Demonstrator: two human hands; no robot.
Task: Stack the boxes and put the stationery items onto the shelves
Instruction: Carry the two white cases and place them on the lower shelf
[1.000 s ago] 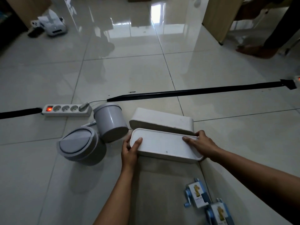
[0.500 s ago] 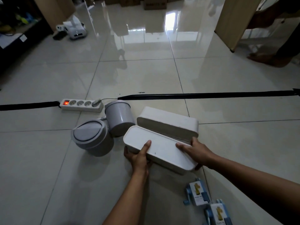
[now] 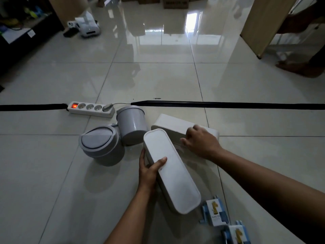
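Glossy pale tiled floor (image 3: 52,173) carries everything; no shelf with room for the items is clearly in view. Long white plastic box with rounded ends (image 3: 171,170) is off the floor, tilted, far end pointing away, gripped only by left hand (image 3: 149,170): thumb on the top face, fingers wrapped under the left side wall. Second long white plastic box (image 3: 168,125) lies on the floor just behind it. Right hand (image 3: 202,142) rests on that box's near edge, fingers curled; can't tell if it's actually gripping. Two grey round plastic bins, the near one with a swing lid (image 3: 100,144), the far one (image 3: 131,125) plain, sit left of the boxes, touching each other. White power strip with lit red switch (image 3: 91,109) behind them. Small blue-and-white boxed stationery items (image 3: 215,213) near right forearm.

Judgement: box looks light, rigid, smooth, so slippery single-handed. Better held at both short ends, level, then set square on the second box.
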